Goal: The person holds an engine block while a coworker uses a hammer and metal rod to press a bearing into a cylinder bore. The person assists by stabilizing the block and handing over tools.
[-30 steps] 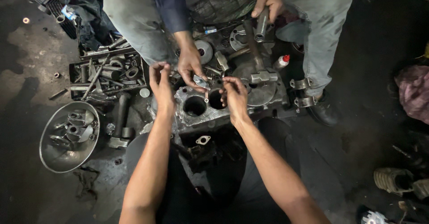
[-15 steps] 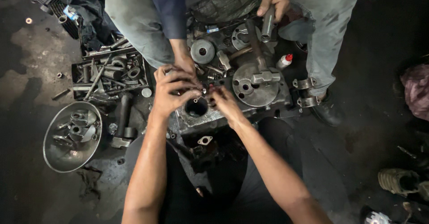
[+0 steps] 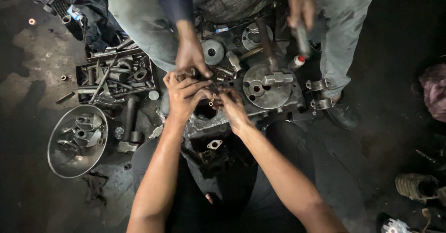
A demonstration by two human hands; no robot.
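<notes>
**Head view: two hands working over an engine block on the floor**

Head view is being filled by a grey metal engine block (image 3: 218, 121) lying on the dark floor (image 3: 28, 75). The left hand (image 3: 183, 96) is being laid over the block's top edge, fingers curled; whether anything is being gripped in it cannot be told. The right hand (image 3: 232, 105) is being held just beside it, its grip pinched on a small bolt (image 3: 212, 99) above the round bore (image 3: 204, 112). A co-worker's hand (image 3: 191, 56) is being reached down from across, touching the same spot. The co-worker's other hand (image 3: 301, 7) is being closed around a dark tool. A round cover plate (image 3: 265, 85) is being carried on the block to the right. A metal bowl of parts (image 3: 76, 142) and a tray of tools (image 3: 114, 77) are being kept to the left.
</notes>
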